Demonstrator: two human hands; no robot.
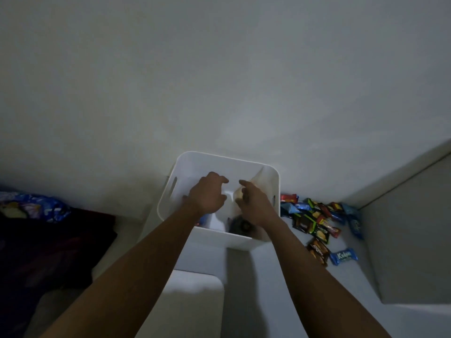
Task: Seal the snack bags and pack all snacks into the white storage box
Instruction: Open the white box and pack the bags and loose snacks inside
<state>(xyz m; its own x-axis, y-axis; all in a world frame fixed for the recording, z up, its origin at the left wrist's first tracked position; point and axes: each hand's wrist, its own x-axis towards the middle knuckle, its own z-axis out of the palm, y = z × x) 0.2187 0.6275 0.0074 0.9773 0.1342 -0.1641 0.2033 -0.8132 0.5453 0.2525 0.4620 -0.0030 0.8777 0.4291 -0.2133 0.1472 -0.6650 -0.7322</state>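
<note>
The white storage box [266, 172] stands on a pale surface against the wall. Both my hands reach into it from above. My left hand [207, 195] hovers with fingers curled and apart, holding nothing that I can see. My right hand [253, 201] is beside a pale bag [238, 195] leaning in the box's right side; its fingers seem to touch that bag. A dark packet [240, 226] lies at the box's bottom. A pile of several small snack packets [317, 223] lies right of the box, with a blue packet [344, 256] nearest me.
A dark cloth [48, 242] and a blue patterned bag [36, 206] lie at the left. A raised white block [415, 228] borders the snacks on the right. The scene is dim.
</note>
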